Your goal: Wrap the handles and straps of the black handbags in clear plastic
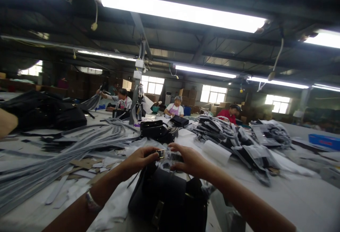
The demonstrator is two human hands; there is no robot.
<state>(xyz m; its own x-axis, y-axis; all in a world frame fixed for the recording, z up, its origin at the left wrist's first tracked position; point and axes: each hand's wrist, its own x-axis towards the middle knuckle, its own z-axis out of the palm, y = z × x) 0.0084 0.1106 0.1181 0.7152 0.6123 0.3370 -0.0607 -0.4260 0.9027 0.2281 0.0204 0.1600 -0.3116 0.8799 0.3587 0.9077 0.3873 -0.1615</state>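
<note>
A black handbag (170,198) with a brass clasp stands on the white table (297,193) right in front of me. My left hand (139,159) pinches a small metal buckle (160,153) above the bag's top. My right hand (190,159) is closed on a piece wrapped in clear plastic (172,157) next to the buckle, and the two hands almost touch. A metal bracelet (91,202) sits on my left wrist.
Grey straps (66,147) sprawl over the table's left side among paper scraps. Another black bag (156,130) lies beyond my hands, and a pile of wrapped bags (233,136) fills the right. Three people (174,106) work at the far end. A blue tray (324,141) sits far right.
</note>
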